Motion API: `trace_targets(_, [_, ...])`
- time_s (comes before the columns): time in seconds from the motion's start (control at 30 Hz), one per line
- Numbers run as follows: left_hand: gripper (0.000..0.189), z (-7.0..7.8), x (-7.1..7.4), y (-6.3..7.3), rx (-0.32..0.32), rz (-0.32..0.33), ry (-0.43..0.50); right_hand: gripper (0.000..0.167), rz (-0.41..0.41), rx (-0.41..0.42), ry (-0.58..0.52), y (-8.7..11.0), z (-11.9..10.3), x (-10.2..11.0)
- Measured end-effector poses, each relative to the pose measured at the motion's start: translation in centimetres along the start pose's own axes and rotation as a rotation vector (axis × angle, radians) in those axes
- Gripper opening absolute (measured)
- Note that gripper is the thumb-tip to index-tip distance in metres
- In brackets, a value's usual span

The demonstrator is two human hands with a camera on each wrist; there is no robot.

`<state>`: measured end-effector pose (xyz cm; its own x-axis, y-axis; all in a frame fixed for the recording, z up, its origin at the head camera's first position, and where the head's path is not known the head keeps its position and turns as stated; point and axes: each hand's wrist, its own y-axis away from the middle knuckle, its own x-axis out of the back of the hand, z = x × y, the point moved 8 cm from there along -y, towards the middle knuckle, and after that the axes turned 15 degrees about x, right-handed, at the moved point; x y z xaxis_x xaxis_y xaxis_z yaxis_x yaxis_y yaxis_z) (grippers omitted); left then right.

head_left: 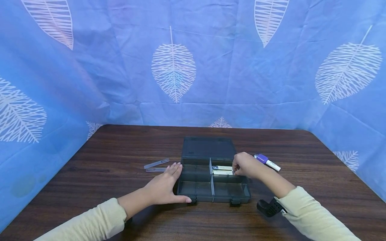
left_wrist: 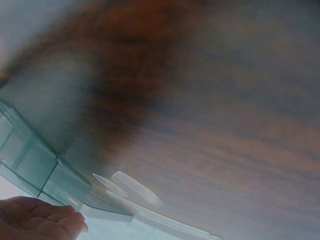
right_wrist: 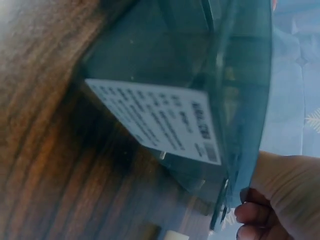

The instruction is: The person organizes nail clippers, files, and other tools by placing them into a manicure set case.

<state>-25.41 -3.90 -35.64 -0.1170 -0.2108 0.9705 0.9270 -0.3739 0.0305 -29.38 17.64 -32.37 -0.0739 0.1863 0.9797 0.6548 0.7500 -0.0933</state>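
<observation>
A dark translucent divided box (head_left: 196,190) stands with its lid (head_left: 208,147) raised at the back. My left hand (head_left: 164,187) lies along its left side, fingers extended, thumb at the front corner. In the back right compartment lie two narrow cream packets (head_left: 222,168) with small dark print. My right hand (head_left: 245,165) reaches in over the right wall and pinches the right end of the nearer packet; its fingertips are partly hidden. In the right wrist view the box side shows a white printed label (right_wrist: 160,120), with curled fingers beyond it.
Two clear slim strips (head_left: 156,163) lie left of the box, one partly behind my left hand. A purple and white marker (head_left: 267,162) lies to the right of the box. A blue leaf-patterned cloth (head_left: 211,73) hangs behind the brown wooden table (head_left: 135,140).
</observation>
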Motion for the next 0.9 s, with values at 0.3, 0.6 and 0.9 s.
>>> trace_targets(0.3, [0.105, 0.0, 0.0, 0.0, 0.002, -0.003, 0.004, 0.008, 0.294, 0.006, -0.089, 2.3, 0.4, 2.0])
trace_targets(0.6, [0.104, 0.1, 0.1, 0.1, 0.003, -0.004, 0.013, 0.017, 0.587, -0.074, 0.027, 5.8, 1.3, 3.6])
trace_targets(0.9, [0.105, 0.1, 0.1, 0.2, 0.007, -0.009, 0.020, 0.022, 0.651, -0.222, 0.054, 9.1, 3.2, 3.5])
